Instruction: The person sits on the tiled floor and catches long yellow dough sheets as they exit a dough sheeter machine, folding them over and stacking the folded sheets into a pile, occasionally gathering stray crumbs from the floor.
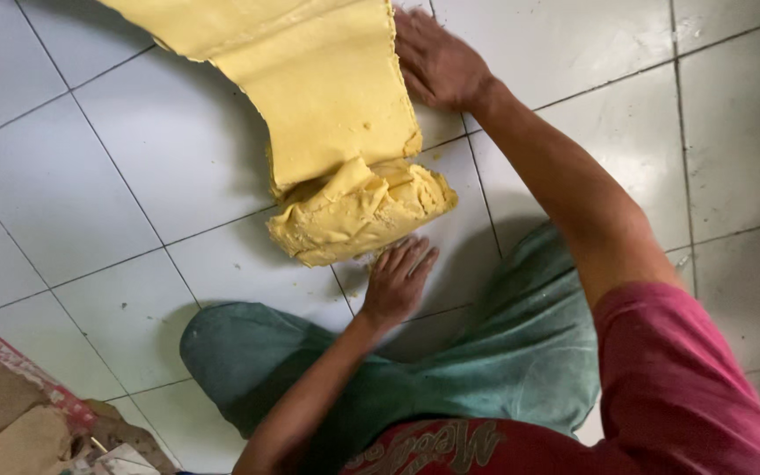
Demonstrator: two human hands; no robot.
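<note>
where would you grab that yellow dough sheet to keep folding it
Probably by the crumpled, folded end of the yellow dough sheet, coming from the near side where the left hand rests: it is thick and bunched, while the flat part looks thin, its edges ragged.

We see soft, even daylight; faint shadows beside the yellow slab (327, 97), slight motion blur, mild glare at upper right.

Yellow dough slab (327, 97): soft, matt, crumbly at folded end. Beneath it, floor tiles (72, 176): glazed, glossy white. Lower left of slab, cardboard (10, 422): brown, matt.
</note>
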